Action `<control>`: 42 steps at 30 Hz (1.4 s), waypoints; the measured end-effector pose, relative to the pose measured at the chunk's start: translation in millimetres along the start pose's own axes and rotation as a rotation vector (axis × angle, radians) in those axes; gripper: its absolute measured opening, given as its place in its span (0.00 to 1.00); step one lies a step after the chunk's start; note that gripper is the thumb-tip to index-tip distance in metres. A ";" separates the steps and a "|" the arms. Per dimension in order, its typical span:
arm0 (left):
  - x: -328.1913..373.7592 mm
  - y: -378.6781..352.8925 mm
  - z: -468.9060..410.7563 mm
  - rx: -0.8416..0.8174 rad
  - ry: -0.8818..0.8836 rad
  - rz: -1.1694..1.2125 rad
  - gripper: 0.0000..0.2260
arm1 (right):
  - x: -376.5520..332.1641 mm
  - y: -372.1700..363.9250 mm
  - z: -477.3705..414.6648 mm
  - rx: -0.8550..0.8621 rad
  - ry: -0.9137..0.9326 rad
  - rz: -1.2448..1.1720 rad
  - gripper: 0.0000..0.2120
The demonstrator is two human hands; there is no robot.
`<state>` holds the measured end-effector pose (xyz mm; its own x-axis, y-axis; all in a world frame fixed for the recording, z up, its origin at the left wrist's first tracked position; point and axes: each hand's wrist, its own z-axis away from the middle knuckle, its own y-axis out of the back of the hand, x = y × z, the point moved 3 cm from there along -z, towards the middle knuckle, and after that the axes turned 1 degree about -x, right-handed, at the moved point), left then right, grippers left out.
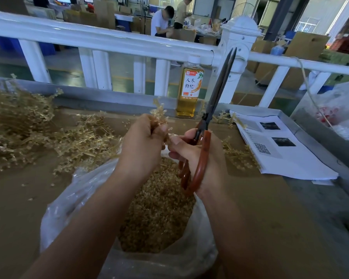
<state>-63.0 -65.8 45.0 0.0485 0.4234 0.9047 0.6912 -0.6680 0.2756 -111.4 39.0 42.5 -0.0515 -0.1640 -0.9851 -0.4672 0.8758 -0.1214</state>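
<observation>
View from the head camera, left to right. At far left I saw a heap of amber plastic sprues (28, 133) lying on the brown tabletop (18, 208), spreading toward the middle. The left hand (143, 146) was raised above the table with its fingers curled tight round a sprue piece (159, 113), whose branched tip stuck up out of the fist. Directly beneath both hands stood a clear plastic bag (69, 198), its mouth open and its floor covered with small cut pieces (159, 214) of the same amber colour.

The right hand (195, 156) sat just beside the left, its thumb reaching across to the left fingers. It gripped the scissors (216, 97) with the fingers through the red-brown loops. The blades were closed together and pointed upward, tilted slightly to the right. They touched nothing that I could make out.

Behind the scissors a bottle (189, 87) of yellow liquid stood upright at the far edge of the table, against the white railing (109, 41). To the right lay a stack of printed sheets (280, 150) with a few loose sprues along its left edge. Farther right, off the table, was a crumpled translucent sack (340, 109).
</observation>
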 end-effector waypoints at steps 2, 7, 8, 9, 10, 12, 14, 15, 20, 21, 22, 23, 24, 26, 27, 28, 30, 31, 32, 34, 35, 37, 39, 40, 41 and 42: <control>-1.5 -0.8 -0.8 0.000 0.013 0.027 0.08 | -1.0 -0.6 0.4 0.005 -0.024 -0.035 0.10; -2.2 -0.7 -0.4 -0.007 -0.043 0.087 0.05 | -3.0 -0.2 2.5 -0.015 -0.020 -0.037 0.09; -2.3 0.9 -0.9 0.005 -0.065 0.092 0.04 | -2.8 0.3 2.3 -0.030 -0.027 -0.045 0.13; -2.6 2.5 -1.5 0.019 -0.085 0.092 0.05 | -2.6 1.1 2.5 -0.043 -0.046 -0.051 0.19; -2.9 4.4 -2.1 0.034 -0.107 0.089 0.07 | -2.8 1.9 3.0 -0.056 -0.075 -0.050 0.24; -2.7 7.8 -3.5 0.061 -0.148 0.075 0.08 | -3.8 2.4 4.0 -0.120 -0.127 -0.024 0.26; -2.7 11.0 -4.8 0.090 -0.178 0.056 0.06 | -5.7 0.7 6.7 -0.210 -0.138 0.066 0.23; -2.9 12.3 -5.7 0.101 -0.185 0.055 0.04 | -6.4 -0.5 7.9 -0.245 -0.130 0.144 0.21; -2.7 17.3 -8.0 0.132 -0.210 0.047 0.02 | -6.5 -11.2 14.5 -0.327 -0.055 0.373 0.19; -2.3 17.6 -7.2 0.131 -0.212 0.057 0.02 | -5.6 -12.7 15.7 -0.338 -0.072 0.385 0.19; -1.7 17.9 -6.4 0.130 -0.208 0.084 0.03 | -4.1 -13.6 15.9 -0.349 -0.089 0.400 0.20; -0.8 18.4 -5.7 0.131 -0.198 0.119 0.04 | -2.5 -14.0 15.5 -0.363 -0.098 0.422 0.20; -0.1 19.2 -5.4 0.137 -0.183 0.157 0.06 | -0.8 -14.6 14.8 -0.379 -0.100 0.451 0.19; 1.7 21.2 -5.7 0.160 -0.134 0.257 0.10 | 2.4 -16.1 14.1 -0.407 -0.110 0.504 0.19; 2.5 22.0 -6.8 0.176 -0.102 0.323 0.11 | 4.1 -16.8 13.6 -0.415 -0.122 0.521 0.19; 2.5 22.3 -8.2 0.192 -0.069 0.379 0.12 | 5.5 -17.8 13.5 -0.424 -0.132 0.533 0.18; 2.7 22.6 -9.7 0.220 -0.030 0.427 0.13 | 7.1 -19.2 13.5 -0.441 -0.139 0.563 0.17; 3.0 22.9 -9.9 0.238 -0.033 0.421 0.13 | 7.0 -19.6 13.6 -0.450 -0.132 0.570 0.17; 3.1 23.8 -9.8 0.261 -0.048 0.393 0.13 | 6.4 -20.0 13.8 -0.459 -0.115 0.566 0.17; 1.5 27.1 -10.7 0.302 -0.098 0.283 0.11 | 3.6 -20.6 14.1 -0.457 -0.070 0.533 0.16; -0.1 29.4 -11.5 0.317 -0.124 0.224 0.09 | 2.2 -20.1 13.9 -0.443 -0.053 0.519 0.16; -4.3 33.8 -13.5 0.348 -0.157 0.149 0.07 | 1.4 -17.9 12.0 -0.415 -0.053 0.521 0.18; -8.2 38.0 -15.6 0.381 -0.175 0.112 0.07 | 3.0 -15.2 9.6 -0.424 -0.092 0.564 0.19; -9.7 39.8 -16.5 0.398 -0.177 0.097 0.07 | 4.7 -14.5 8.9 -0.445 -0.120 0.584 0.19; -10.9 41.7 -17.3 0.412 -0.181 0.075 0.07 | 6.7 -14.3 8.6 -0.469 -0.146 0.595 0.18; -11.6 43.4 -17.7 0.425 -0.196 0.044 0.06 | 8.8 -14.5 8.7 -0.489 -0.166 0.605 0.17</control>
<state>-46.3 -110.6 52.2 0.1911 0.5353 0.8228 0.9176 -0.3950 0.0438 -97.4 28.8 34.6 -0.3061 0.3798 -0.8730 -0.7367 0.4863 0.4699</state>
